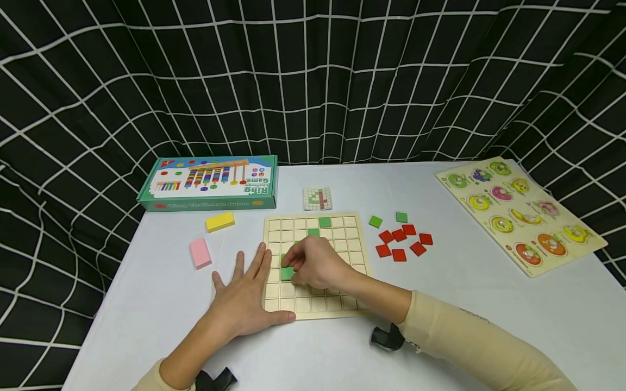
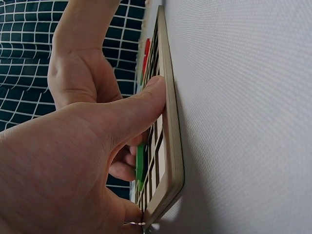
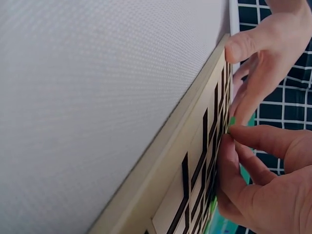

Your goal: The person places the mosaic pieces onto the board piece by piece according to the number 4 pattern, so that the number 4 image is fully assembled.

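A wooden grid board [image 1: 323,316] lies on the white table, with several green tiles set in its squares, one of them a green tile [image 1: 325,222] near the top. My right hand [image 1: 318,263] reaches over the board from the right and pinches a green square tile [image 1: 287,273] between thumb and fingers at the left side of the grid. In the left wrist view this tile [image 2: 140,161] stands slightly proud of the board. Fingers spread, my left hand [image 1: 244,304] rests at the board's lower left corner, its thumb [image 2: 157,90] on the near edge.
Right of the board lie loose red tiles [image 1: 399,255] and two green tiles [image 1: 375,221]. Behind it is a small pattern card [image 1: 317,199]. A game box [image 1: 210,184], yellow block [image 1: 220,222] and pink block [image 1: 200,253] stand left; a fruit puzzle board [image 1: 520,217] lies right.
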`<state>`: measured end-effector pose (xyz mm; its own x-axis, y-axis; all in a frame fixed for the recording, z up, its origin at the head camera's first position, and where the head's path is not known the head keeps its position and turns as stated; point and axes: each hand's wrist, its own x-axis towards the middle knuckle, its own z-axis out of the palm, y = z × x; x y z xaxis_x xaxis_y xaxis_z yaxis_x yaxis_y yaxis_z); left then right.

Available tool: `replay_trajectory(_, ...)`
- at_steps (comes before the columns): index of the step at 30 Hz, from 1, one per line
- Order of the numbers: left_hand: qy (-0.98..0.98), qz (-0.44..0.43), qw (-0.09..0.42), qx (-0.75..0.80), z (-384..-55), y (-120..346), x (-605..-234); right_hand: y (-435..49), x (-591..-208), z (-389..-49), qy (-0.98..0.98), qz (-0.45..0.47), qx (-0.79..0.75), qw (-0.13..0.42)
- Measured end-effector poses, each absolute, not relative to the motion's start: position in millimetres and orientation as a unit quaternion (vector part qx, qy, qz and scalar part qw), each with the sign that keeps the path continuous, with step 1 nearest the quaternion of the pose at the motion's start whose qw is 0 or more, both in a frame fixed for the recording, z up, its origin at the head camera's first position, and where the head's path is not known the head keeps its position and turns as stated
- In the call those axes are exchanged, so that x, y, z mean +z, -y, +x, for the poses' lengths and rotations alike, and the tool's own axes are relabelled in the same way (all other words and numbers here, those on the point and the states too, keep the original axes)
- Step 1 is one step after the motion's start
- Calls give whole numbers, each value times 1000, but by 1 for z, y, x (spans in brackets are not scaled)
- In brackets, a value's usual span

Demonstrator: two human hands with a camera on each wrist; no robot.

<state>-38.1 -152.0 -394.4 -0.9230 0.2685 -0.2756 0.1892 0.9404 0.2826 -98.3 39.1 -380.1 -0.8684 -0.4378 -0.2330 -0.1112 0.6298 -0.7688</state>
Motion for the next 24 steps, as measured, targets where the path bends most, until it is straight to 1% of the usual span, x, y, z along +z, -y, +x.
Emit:
replay_trajectory(14,-972,119,158,123,-39,151,-394,-42,-379,-98,-874,-155,-411,207)
replay_trajectory(19,-973,120,159,119,-39,151,-395,-52,-379,-99,-872,-158,-425,186)
replay_trajectory(24,-973,119,157,122,-39,150,-395,-69,-381,-102,-868,-142,-445,168)
